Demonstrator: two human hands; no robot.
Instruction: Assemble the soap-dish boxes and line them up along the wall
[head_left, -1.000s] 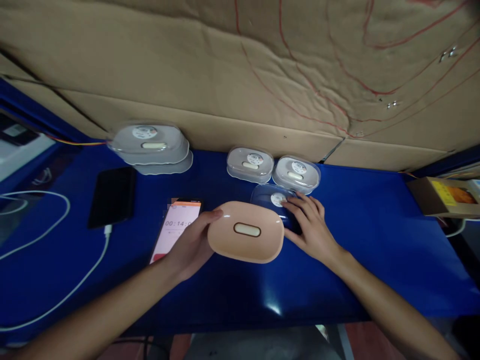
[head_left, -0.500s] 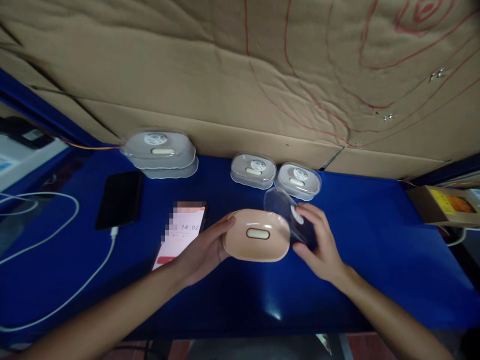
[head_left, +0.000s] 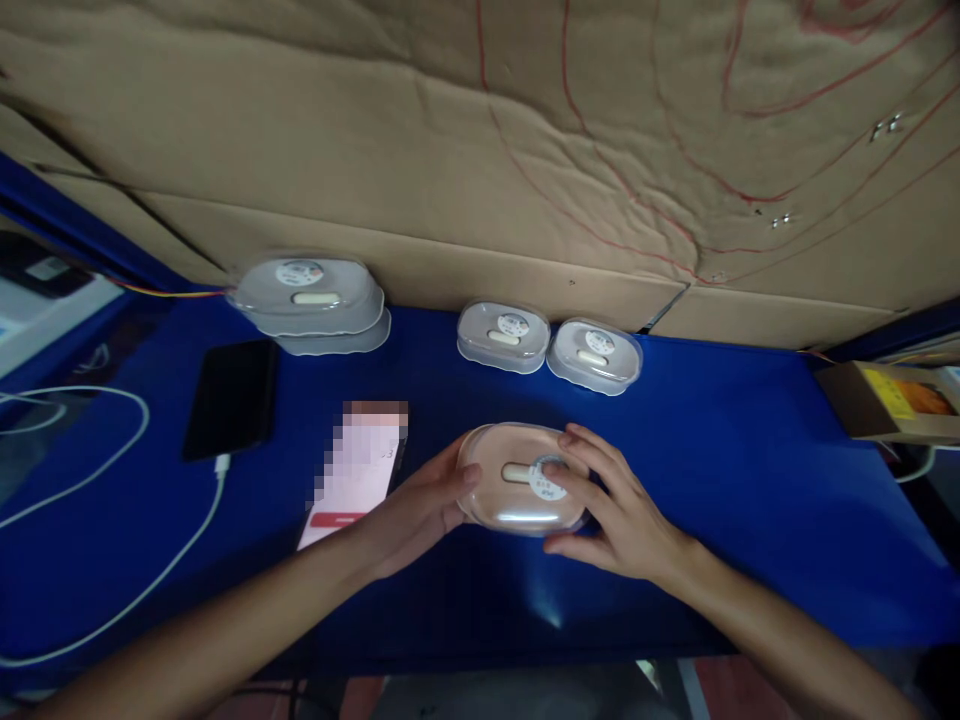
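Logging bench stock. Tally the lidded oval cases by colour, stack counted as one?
Grey, single: 2 (left grey case, right grey case)
Grey stack: 1 (lower part mostly hidden)
Peach case, held: 1
Total: 4

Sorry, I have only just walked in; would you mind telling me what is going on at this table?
A person's left hand holds a peach oval container by its left end, while the right hand grasps the clear lid lying over it. Whether the lid is fully seated is hard to tell. Behind, two gray lidded containers sit side by side, and a gray stack stands farther left.
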